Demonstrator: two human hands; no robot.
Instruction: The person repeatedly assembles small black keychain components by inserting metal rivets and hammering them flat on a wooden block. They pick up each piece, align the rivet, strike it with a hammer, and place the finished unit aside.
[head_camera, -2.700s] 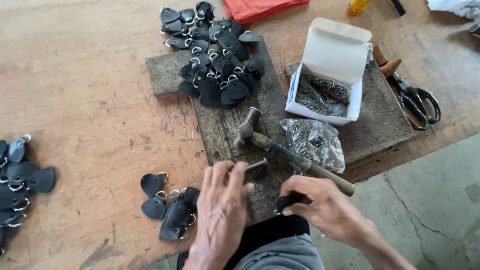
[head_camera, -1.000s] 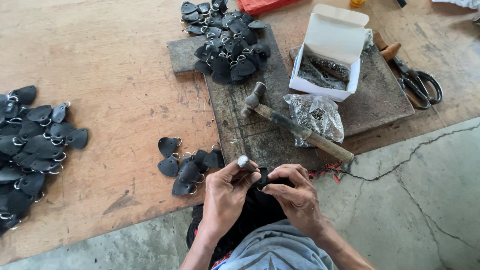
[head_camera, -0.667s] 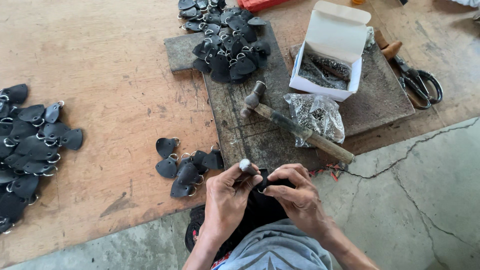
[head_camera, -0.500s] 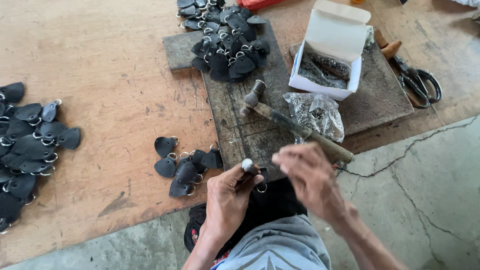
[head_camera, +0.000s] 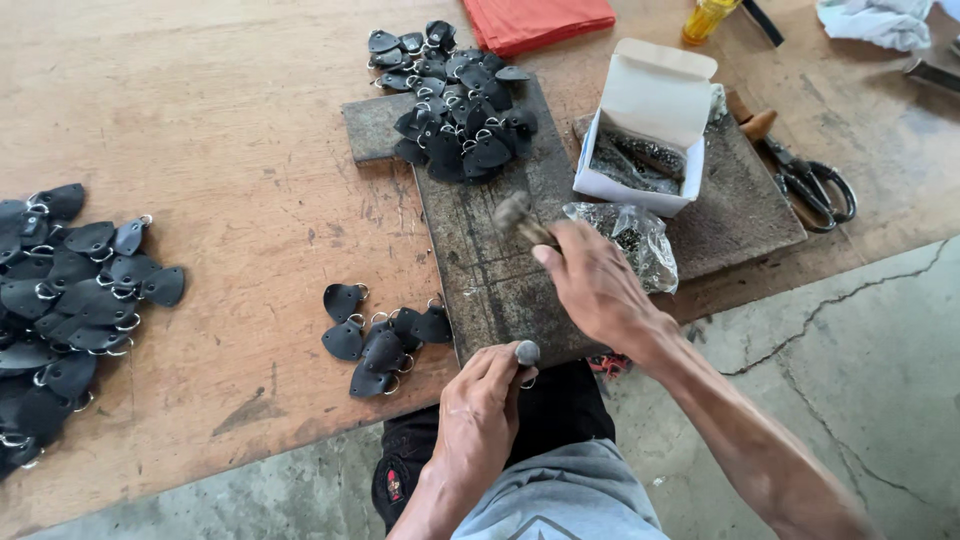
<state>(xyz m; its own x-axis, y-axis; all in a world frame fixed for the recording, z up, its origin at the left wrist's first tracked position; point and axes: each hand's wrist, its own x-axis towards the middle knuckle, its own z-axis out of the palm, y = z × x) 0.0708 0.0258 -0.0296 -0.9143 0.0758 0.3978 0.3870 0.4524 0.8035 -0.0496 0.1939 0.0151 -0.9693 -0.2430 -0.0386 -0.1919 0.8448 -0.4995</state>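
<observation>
My left hand (head_camera: 482, 400) grips a short metal punch (head_camera: 527, 353) upright at the near edge of the dark wooden board (head_camera: 480, 260); a small ring shows under its fingers. My right hand (head_camera: 595, 285) is closed on the handle of a hammer, whose blurred metal head (head_camera: 513, 212) is raised over the board. A small pile of black leather tags with rings (head_camera: 382, 335) lies just left of my left hand.
More black tags are heaped at the board's far end (head_camera: 455, 110) and at the left edge (head_camera: 60, 300). An open white box of metal parts (head_camera: 645, 130), a clear bag of parts (head_camera: 625, 240), scissors (head_camera: 815, 185), red cloth (head_camera: 540, 20) and a yellow bottle (head_camera: 705, 20) lie beyond.
My right hand left the punch, took the hammer off the board and lifted it. My left hand keeps holding the punch upright.
</observation>
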